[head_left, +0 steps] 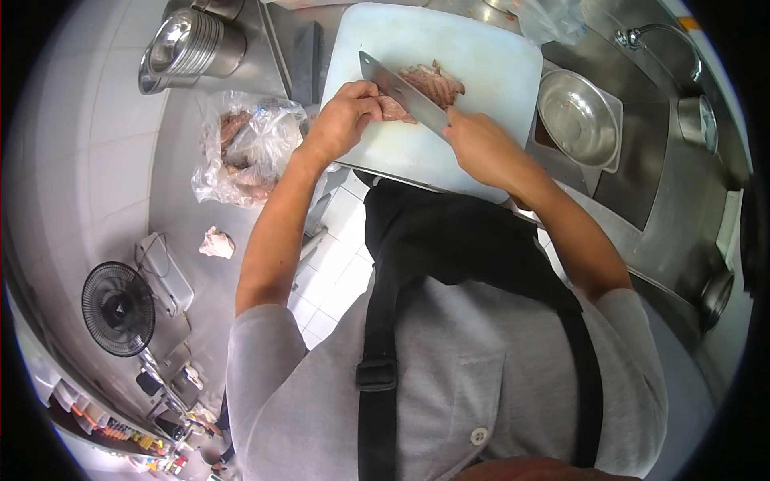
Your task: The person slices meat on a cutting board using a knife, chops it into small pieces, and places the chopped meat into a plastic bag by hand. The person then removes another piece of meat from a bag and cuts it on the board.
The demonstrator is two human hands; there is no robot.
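A cleaver (417, 104) with a broad steel blade lies slantwise across the meat on the white cutting board (449, 36). My right hand (485, 148) is closed round its handle. With curled fingers, my left hand (345, 116) presses on a piece of meat (395, 111) on the near-left side of the blade. Beyond the blade lies a pile of sliced meat (437, 84). The blade hides the spot where the two portions meet.
Left of the board sits a clear plastic bag (249, 152) of meat. A dark rectangular block (306, 64) stands nearer the board. Stacked metal bowls (196, 48) are at the upper left. To the right, a metal bowl (579, 116) rests by the sink; a fan (119, 309) stands lower left.
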